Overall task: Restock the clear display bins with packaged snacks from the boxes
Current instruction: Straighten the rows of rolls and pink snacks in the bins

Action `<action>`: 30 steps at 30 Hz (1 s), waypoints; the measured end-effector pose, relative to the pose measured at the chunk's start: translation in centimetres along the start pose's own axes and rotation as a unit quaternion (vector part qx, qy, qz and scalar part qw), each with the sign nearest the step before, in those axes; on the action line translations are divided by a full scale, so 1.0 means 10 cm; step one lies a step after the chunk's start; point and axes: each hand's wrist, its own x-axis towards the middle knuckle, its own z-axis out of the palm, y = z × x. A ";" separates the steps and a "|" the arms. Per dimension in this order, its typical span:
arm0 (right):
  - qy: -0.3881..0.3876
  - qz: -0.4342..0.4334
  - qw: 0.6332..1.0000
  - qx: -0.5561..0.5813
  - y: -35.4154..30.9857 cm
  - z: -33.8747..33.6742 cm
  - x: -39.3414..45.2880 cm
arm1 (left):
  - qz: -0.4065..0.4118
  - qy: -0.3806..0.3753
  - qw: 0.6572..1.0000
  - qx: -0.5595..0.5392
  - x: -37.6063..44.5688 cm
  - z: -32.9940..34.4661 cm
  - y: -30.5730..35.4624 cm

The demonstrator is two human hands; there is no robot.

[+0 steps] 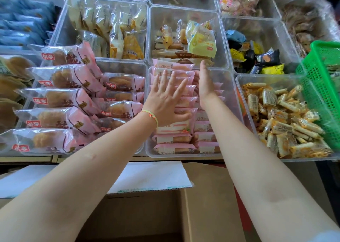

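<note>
Head view: your left hand (165, 98) lies flat, fingers spread, on pink snack packs (176, 140) stacked in the central clear bin (230, 87). Your right hand (206, 81), open and edge-on, presses the stack at 1 o'clock. An open cardboard box (207, 195) sits at 6 o'clock.

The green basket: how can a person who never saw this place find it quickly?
Look at the grid of clear display bins and go to its right edge. There the green basket stands tilted, over the bin of small orange-striped snack rolls. It alone is coloured, perforated plastic.
</note>
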 end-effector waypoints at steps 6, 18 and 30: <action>0.128 -0.121 0.958 -0.227 0.41 -0.41 -0.26 | 0.048 0.032 0.998 0.040 -0.14 -0.01 0.10; -0.023 -0.179 0.783 -0.596 0.93 -0.67 -0.20 | -0.006 0.047 0.999 -0.025 -0.46 -0.05 0.52; -0.089 -0.157 0.715 -0.676 0.76 -1.07 -0.67 | 0.006 -0.250 0.967 -0.055 -0.30 -0.08 1.42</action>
